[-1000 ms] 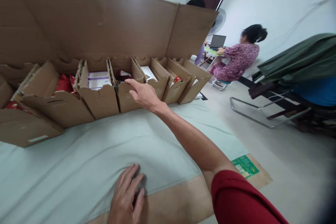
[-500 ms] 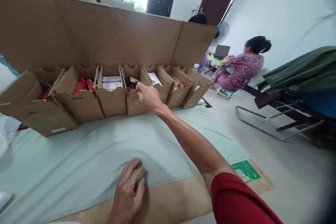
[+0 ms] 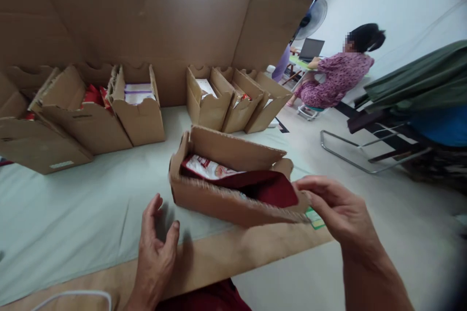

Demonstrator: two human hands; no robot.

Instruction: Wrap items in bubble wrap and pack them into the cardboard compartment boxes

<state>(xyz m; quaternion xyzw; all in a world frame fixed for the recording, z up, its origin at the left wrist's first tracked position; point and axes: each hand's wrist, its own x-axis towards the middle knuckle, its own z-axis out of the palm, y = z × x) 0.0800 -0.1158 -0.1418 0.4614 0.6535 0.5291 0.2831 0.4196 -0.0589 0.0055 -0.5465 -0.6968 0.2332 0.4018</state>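
Clamped the fingers of the right hand on the box at the near right of the surface, but held those of the left hand apart and off it, so risked tipping it or spilling the packet by gripping only its right end.

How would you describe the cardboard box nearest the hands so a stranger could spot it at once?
Start at the tall cardboard panel, with open boxes lined up before it. Nearer the person, one cardboard box is held at its right end by the right hand. Unlike those neighbours, it stands apart from the line, is turned crosswise and holds maroon packaging.
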